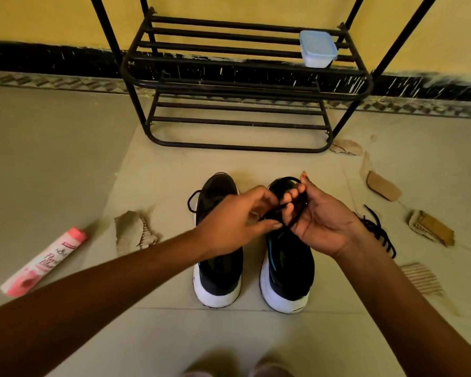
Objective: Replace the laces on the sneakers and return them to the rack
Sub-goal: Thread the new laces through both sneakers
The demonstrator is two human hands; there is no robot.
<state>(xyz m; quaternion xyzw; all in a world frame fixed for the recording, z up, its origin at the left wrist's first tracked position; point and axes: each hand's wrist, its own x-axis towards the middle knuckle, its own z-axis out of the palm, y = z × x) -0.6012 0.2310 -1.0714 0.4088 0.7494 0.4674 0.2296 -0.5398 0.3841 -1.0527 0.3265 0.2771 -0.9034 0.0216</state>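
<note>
Two black sneakers with white soles stand side by side on the floor, heels toward me: the left sneaker (218, 270) and the right sneaker (288, 270). Above the right sneaker, my left hand (234, 221) pinches a black lace (297, 210). My right hand (321, 221) holds a loop of the same lace round its curled fingers. The left sneaker's own lace loops out at its left side. A loose black lace (378, 229) lies on the floor to the right. The black metal shoe rack (239, 88) stands against the wall beyond the sneakers.
A pale blue lidded plastic box (318, 49) sits on the rack's upper shelf at the right. A pink tube (44, 262) lies on the floor at the left. Torn cardboard scraps (430, 227) are scattered on both sides. My feet show at the bottom edge.
</note>
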